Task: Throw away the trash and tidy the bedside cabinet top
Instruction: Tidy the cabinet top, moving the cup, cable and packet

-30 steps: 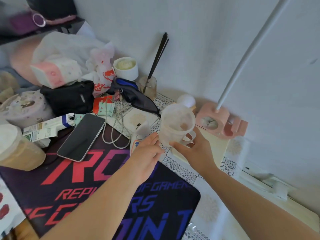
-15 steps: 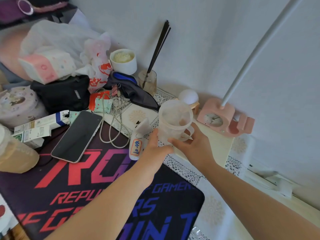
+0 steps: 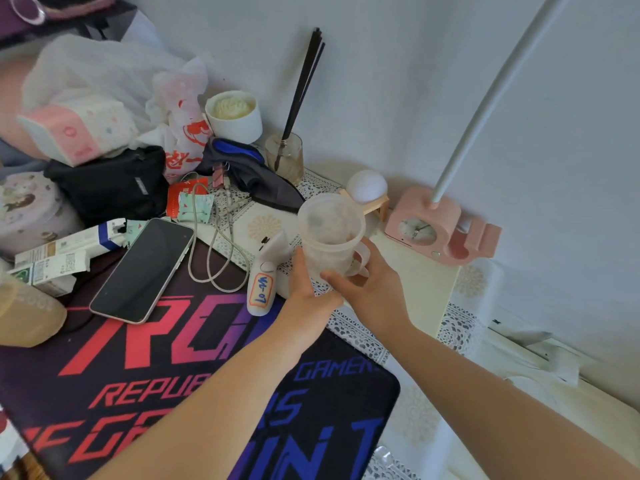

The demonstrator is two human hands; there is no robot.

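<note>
A cloudy plastic mug [image 3: 330, 233] with a handle stands upright near the middle of the cabinet top. My left hand [image 3: 306, 292] presses against its left side near the base. My right hand [image 3: 367, 285] wraps the lower right side, by the handle. A small white gadget with an orange label [image 3: 265, 282] lies just left of my left hand. Trash sits at the back left: a white plastic bag [image 3: 100, 74], a torn red and mint wrapper [image 3: 188, 202] and small cartons [image 3: 59, 254].
A phone [image 3: 143, 270] and a looped cable [image 3: 211, 247] lie on the dark mouse mat [image 3: 173, 375]. A black pouch [image 3: 110, 183], white candle pot [image 3: 233, 116], reed diffuser jar [image 3: 285, 155], round white lamp [image 3: 367, 187] and pink clock stand [image 3: 440, 226] line the back.
My left hand has moved right and closed in on the mug's side. My right hand keeps its hold. The view has shifted slightly; the mug stays in place.
</note>
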